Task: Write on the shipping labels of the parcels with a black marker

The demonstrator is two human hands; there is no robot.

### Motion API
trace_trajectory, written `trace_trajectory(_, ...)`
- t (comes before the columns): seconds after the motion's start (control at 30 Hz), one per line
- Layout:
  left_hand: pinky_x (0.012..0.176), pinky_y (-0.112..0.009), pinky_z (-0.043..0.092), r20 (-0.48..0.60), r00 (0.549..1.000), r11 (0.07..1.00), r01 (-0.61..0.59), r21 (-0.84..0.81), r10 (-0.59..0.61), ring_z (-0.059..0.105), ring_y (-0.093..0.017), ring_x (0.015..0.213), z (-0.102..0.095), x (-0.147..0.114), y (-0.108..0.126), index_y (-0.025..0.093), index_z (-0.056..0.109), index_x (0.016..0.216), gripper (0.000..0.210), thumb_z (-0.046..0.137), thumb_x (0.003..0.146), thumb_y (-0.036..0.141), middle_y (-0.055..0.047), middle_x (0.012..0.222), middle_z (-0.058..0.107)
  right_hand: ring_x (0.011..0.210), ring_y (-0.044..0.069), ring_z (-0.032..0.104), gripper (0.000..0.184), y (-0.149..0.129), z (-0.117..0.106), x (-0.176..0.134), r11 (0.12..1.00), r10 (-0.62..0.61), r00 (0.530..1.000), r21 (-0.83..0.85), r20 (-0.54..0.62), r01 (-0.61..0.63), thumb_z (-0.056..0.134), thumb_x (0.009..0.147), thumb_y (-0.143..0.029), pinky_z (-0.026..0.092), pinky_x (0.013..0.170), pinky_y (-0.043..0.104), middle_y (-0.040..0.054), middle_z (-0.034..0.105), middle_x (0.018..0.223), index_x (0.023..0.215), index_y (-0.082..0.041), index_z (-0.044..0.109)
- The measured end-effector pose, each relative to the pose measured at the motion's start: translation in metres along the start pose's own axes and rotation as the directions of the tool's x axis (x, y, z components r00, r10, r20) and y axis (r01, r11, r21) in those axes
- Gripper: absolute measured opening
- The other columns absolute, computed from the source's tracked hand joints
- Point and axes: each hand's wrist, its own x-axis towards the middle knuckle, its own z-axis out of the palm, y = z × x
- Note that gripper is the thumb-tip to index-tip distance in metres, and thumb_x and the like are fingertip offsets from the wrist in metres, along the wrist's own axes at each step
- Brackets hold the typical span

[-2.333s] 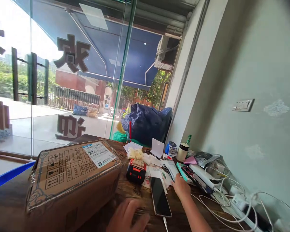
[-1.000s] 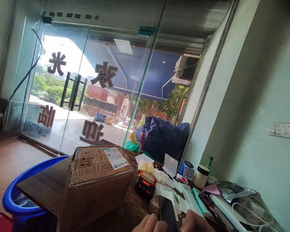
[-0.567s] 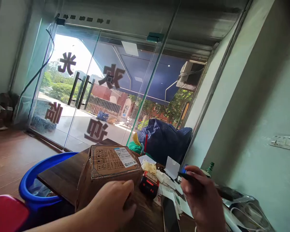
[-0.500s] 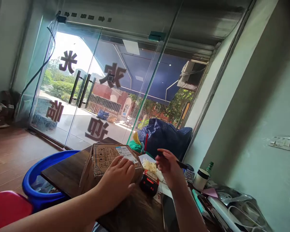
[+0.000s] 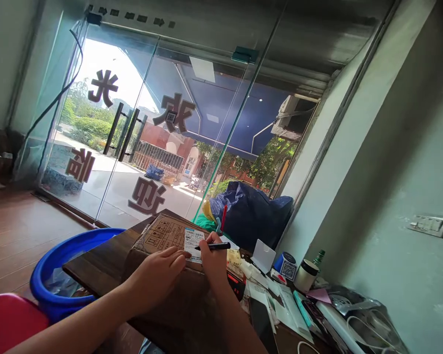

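As the right hand closes around a black pen, thumb and fingers pinched near its writing end, the head camera looks down on a cardboard box lying on a dark wooden tabletop. The pen slants across the white shipping label on the box's upper face, its tip over the print; whether it touches the paper cannot be told. The left hand lies palm down along the near edge of the same face, fingers loosely extended and gripping nothing visible, fingertips close to the label.

Beside the box, partly hidden by the right forearm, sits a red-and-black device. A dark-screened phone lies nearer the camera, next to loose papers. Farther right on the tabletop stand a blue block with a QR code, a black-lidded jar and a green bottle, with a pink slip just in front.

Below the tabletop's left edge, a blue tub holds crumpled clear plastic, near a red rounded surface. Beyond the box, a large navy bag slumps by glass doors bearing reversed characters.
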Motion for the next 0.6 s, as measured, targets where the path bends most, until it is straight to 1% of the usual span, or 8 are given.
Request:
trace_trajectory(0.07, 0.084, -0.030, 0.050, -0.129, 0.992, 0.999, -0.003, -0.046, -0.003, 0.063, -0.016, 0.095, 0.011, -0.003, 0.016, 0.018, 0.054, 0.088, 0.013, 0.045, 0.084, 0.009, -0.003, 0.105, 0.071, 0.050, 0.015, 0.040, 0.024, 0.002, -0.003, 0.001, 0.996, 0.012, 1.000, -0.083, -0.026, -0.014, 0.050, 0.069, -0.036, 0.034, 0.051, 0.027, -0.0071, 0.037, 0.046, 0.055, -0.025, 0.034)
trace_trajectory(0.1, 0.086, -0.029, 0.049, -0.178, 0.984, 0.998, 0.005, -0.059, -0.015, 0.063, -0.015, 0.096, 0.016, -0.004, 0.022, 0.019, 0.054, 0.089, 0.014, 0.044, 0.084, 0.009, -0.002, 0.107, 0.071, 0.052, 0.015, 0.040, 0.025, 0.002, -0.005, 0.002, 0.993, 0.019, 1.000, -0.113, -0.017, -0.021, 0.050, 0.068, -0.037, 0.034, 0.053, 0.028, -0.0067, 0.036, 0.047, 0.054, -0.025, 0.034)
trace_trajectory(0.13, 0.086, -0.030, 0.050, -0.214, 0.976, 0.998, 0.024, -0.061, -0.037, 0.063, -0.015, 0.095, 0.019, -0.006, 0.027, 0.019, 0.053, 0.089, 0.014, 0.044, 0.084, 0.010, -0.001, 0.106, 0.071, 0.054, 0.016, 0.040, 0.025, 0.003, -0.007, 0.003, 0.990, 0.021, 1.000, -0.139, -0.001, -0.021, 0.050, 0.068, -0.038, 0.034, 0.055, 0.029, -0.0062, 0.037, 0.048, 0.054, -0.025, 0.033)
trace_trajectory(0.2, 0.083, -0.031, 0.050, -0.253, 0.964, 0.996, 0.066, -0.064, -0.080, 0.064, -0.016, 0.090, 0.022, -0.008, 0.033, 0.019, 0.053, 0.087, 0.012, 0.044, 0.085, 0.012, -0.002, 0.100, 0.072, 0.056, 0.016, 0.040, 0.026, 0.004, -0.009, 0.003, 0.987, 0.021, 0.999, -0.162, 0.026, -0.016, 0.049, 0.068, -0.038, 0.033, 0.058, 0.029, -0.0058, 0.037, 0.050, 0.054, -0.025, 0.033)
trace_trajectory(0.37, 0.080, -0.032, 0.052, -0.258, 0.960, 0.993, 0.086, -0.085, -0.106, 0.064, -0.017, 0.087, 0.022, -0.007, 0.035, 0.019, 0.053, 0.086, 0.009, 0.045, 0.085, 0.014, -0.004, 0.095, 0.071, 0.055, 0.014, 0.037, 0.025, 0.000, -0.011, 0.000, 0.990, 0.042, 0.999, -0.135, 0.023, -0.038, 0.047, 0.067, -0.038, 0.032, 0.058, 0.029, -0.0067, 0.034, 0.050, 0.054, -0.024, 0.032)
trace_trajectory(0.5, 0.079, -0.033, 0.052, -0.259, 0.960, 0.993, 0.087, -0.084, -0.106, 0.064, -0.018, 0.088, 0.023, -0.006, 0.035, 0.018, 0.053, 0.090, 0.010, 0.046, 0.084, 0.014, -0.004, 0.098, 0.071, 0.055, 0.014, 0.034, 0.024, -0.004, -0.011, -0.001, 0.989, 0.021, 1.000, -0.148, 0.016, -0.018, 0.046, 0.066, -0.039, 0.031, 0.058, 0.029, -0.0067, 0.032, 0.051, 0.054, -0.024, 0.031)
trace_trajectory(0.6, 0.081, -0.032, 0.052, -0.260, 0.960, 0.993, 0.086, -0.085, -0.106, 0.064, -0.018, 0.089, 0.024, -0.007, 0.035, 0.018, 0.053, 0.088, 0.009, 0.046, 0.084, 0.014, -0.004, 0.098, 0.071, 0.055, 0.014, 0.034, 0.025, -0.006, -0.011, -0.002, 0.987, 0.025, 1.000, -0.159, 0.015, -0.023, 0.046, 0.065, -0.040, 0.030, 0.059, 0.029, -0.0066, 0.031, 0.051, 0.053, -0.024, 0.031)
